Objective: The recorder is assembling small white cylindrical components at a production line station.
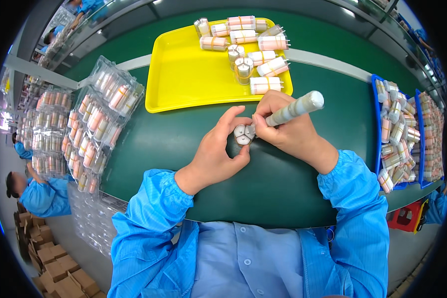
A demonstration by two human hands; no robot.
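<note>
Head view: small bundle [243, 135], three white round ends, between both hands, over smooth green bench [283, 203]. Left hand [213, 151] curls thumb and fingers around it; right hand [294, 133] pinches thick pale pen-like tool [295, 109], tip at bundle. Yellow tray [176, 79]: banded pink-and-white cylinders [266, 86], mostly right side. Blue bin [377, 161] heaped with similar ones; clear plastic trays [135, 93] left, filled too.

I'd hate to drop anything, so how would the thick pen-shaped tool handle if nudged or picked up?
The thick pen-shaped tool would probably roll if nudged, since its barrel looks round. It's likely stiff: it juts straight out from the right hand without bending. Its wider far end might make it feel top-heavy.
</note>
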